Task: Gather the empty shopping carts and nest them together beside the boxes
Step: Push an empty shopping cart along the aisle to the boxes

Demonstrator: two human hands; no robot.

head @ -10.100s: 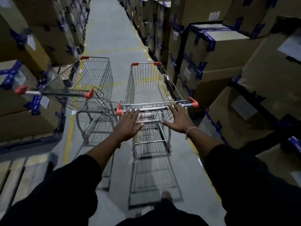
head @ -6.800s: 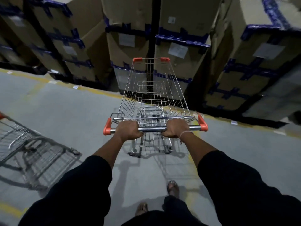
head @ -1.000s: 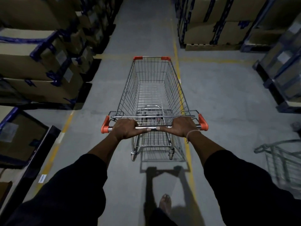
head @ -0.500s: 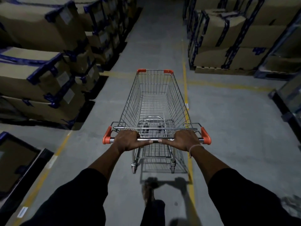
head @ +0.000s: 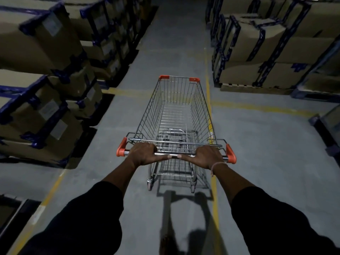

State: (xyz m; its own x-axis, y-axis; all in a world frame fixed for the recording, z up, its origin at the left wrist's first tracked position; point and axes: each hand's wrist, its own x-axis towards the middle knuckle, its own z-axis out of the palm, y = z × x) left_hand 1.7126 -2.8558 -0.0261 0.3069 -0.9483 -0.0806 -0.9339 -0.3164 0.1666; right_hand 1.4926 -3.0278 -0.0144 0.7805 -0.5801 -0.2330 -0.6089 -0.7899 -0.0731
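An empty wire shopping cart (head: 176, 115) with orange corner caps stands in the middle of a warehouse aisle, pointing away from me. My left hand (head: 144, 154) grips the left half of its metal handle bar (head: 174, 155). My right hand (head: 204, 156), with a thin band at the wrist, grips the right half. Both thumbs lie along the bar and nearly meet. Stacked cardboard boxes (head: 46, 100) with blue strapping line the left side. No other cart is in view.
More strapped boxes on pallets (head: 261, 57) stand at the right, past a cross aisle. Yellow floor lines (head: 208, 92) run along the aisle and across it. A dark pallet edge (head: 327, 129) juts in at the far right. The grey concrete aisle (head: 176, 34) runs on ahead.
The cart and I have rolled forward along the aisle; the boxes on both sides are closer. Both hands keep the same grip on the handle. The other cart has left the view.
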